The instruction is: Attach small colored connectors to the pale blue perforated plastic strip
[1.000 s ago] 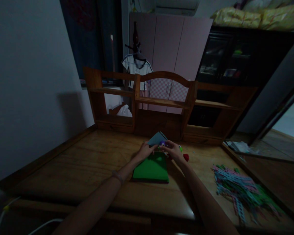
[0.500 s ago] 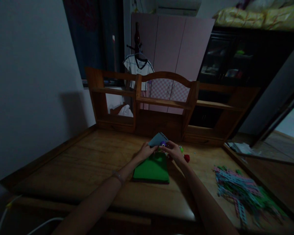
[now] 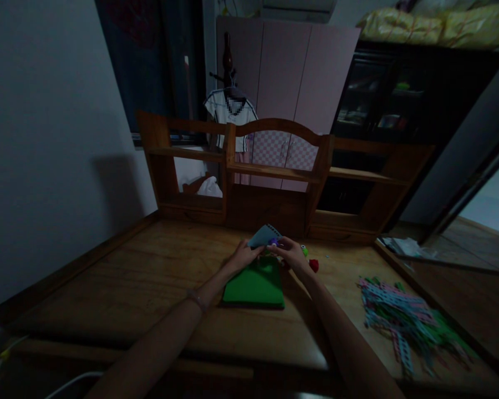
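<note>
In the head view a light blue card (image 3: 263, 237) with a dark notched edge stands tilted behind my hands. My left hand (image 3: 243, 256) grips its lower left part, the thumb in front. A small purple piece (image 3: 273, 242) with a pale spot is pinched in my right hand (image 3: 290, 253), against the card. Just below both hands lies a flat green pad (image 3: 254, 287) on the table. Beside my right hand are a bright green piece with an eye (image 3: 304, 250) and a red piece (image 3: 314, 265), both partly hidden. Dim light blurs small details.
A heap of pink, blue and green strips (image 3: 403, 316) covers the right side of the wooden table (image 3: 149, 277). An open wooden shelf unit (image 3: 270, 202) rises along the back edge. A wall (image 3: 45, 166) stands at the left, and a white cable (image 3: 77, 379) hangs at lower left.
The whole view has shifted slightly, so things appear a little further left. My hands stay together at the card, with the purple piece turned slightly.
</note>
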`<action>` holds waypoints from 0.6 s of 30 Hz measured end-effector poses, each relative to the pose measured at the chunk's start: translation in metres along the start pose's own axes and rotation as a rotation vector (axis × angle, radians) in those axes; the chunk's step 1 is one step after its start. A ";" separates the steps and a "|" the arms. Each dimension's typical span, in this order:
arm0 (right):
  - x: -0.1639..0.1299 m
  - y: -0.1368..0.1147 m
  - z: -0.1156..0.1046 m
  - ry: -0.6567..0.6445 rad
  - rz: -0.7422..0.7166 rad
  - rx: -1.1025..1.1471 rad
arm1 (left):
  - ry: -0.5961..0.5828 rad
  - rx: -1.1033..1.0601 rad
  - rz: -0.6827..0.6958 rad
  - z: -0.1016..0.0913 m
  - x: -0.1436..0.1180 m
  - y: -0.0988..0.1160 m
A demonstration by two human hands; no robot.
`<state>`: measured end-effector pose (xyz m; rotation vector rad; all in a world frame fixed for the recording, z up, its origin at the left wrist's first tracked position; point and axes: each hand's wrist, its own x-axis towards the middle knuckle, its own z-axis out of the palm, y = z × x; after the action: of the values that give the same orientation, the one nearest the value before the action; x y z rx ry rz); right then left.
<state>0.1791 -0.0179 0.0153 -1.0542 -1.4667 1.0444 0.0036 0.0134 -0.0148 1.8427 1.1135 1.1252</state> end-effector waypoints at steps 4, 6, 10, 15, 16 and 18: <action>-0.003 -0.006 0.000 0.010 0.001 -0.029 | -0.012 -0.028 -0.012 0.001 0.000 0.001; -0.004 -0.008 0.001 0.003 -0.003 -0.025 | -0.015 -0.039 -0.017 0.002 0.000 0.001; -0.005 -0.010 0.000 -0.004 -0.004 -0.031 | -0.005 -0.048 -0.067 0.004 0.000 0.001; -0.003 -0.008 0.000 -0.007 -0.015 -0.019 | -0.010 -0.060 -0.056 0.004 -0.001 0.001; -0.002 -0.008 0.000 -0.008 -0.016 -0.014 | -0.025 -0.057 -0.044 0.003 -0.001 0.001; -0.001 -0.007 0.000 -0.012 -0.013 -0.009 | -0.037 -0.051 -0.030 0.003 -0.001 0.001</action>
<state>0.1784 -0.0205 0.0214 -1.0457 -1.4874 1.0373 0.0060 0.0117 -0.0158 1.7942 1.0785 1.0882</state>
